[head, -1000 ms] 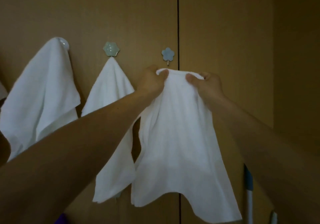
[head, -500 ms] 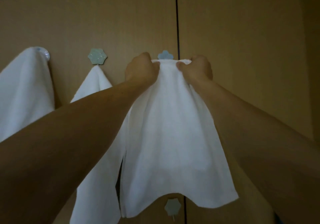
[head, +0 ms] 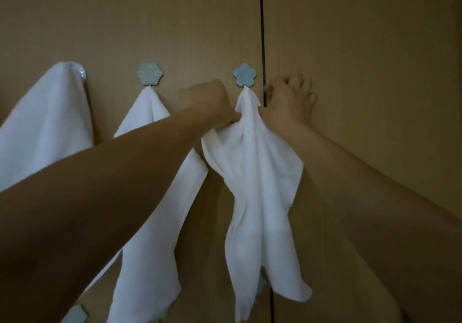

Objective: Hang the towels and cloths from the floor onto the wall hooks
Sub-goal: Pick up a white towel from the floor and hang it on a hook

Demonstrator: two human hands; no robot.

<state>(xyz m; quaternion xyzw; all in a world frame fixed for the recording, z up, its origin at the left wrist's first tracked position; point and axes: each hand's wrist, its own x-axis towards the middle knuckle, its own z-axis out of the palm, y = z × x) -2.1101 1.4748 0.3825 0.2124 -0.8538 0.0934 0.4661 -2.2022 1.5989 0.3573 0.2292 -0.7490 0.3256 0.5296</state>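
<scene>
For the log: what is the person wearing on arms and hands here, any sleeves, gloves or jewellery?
Both forearms are bare to the frame edge, no sleeves in view. The left hand and right hand wear no gloves; no watch, bracelet or ring shows in the dim light.

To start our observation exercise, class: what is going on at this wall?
A person is hanging a white cloth on the blue flower hook on the wooden wall. The cloth's top is caught on the hook. The left hand pinches the cloth just below it. The right hand touches the other edge, but its grip is unclear. Further left, a white towel hangs from a hexagonal hook and another towel from a round hook.
</scene>
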